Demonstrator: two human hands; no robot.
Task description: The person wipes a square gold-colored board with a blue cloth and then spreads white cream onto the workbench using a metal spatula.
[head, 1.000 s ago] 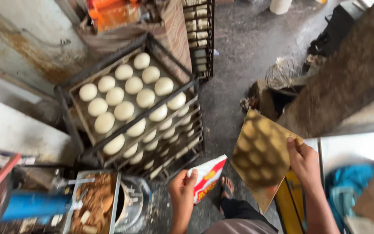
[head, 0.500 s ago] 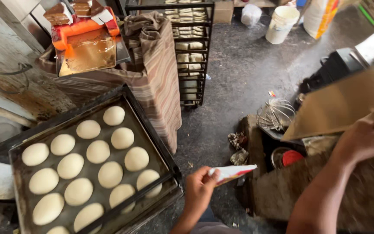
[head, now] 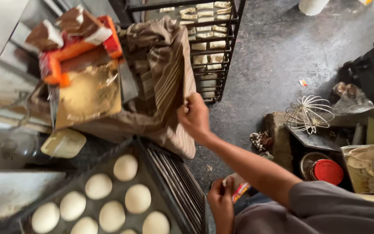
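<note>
Grey concrete floor [head: 278,56] w/ a wire rack [head: 213,47] of pale dough strips standing behind the striped brown cloth [head: 169,65]. Right hand [head: 194,116] is pinching the cloth's edge, fingers clamped on it; looks like the step is pulling it aside. Left hand [head: 220,203], below the cloth, is closing round a small red-and-white packet [head: 238,190]. Tray of round dough balls [head: 109,195] is sitting just below-left of the cloth. Continuing the pull prob. needs a firm, steady grip.
</note>
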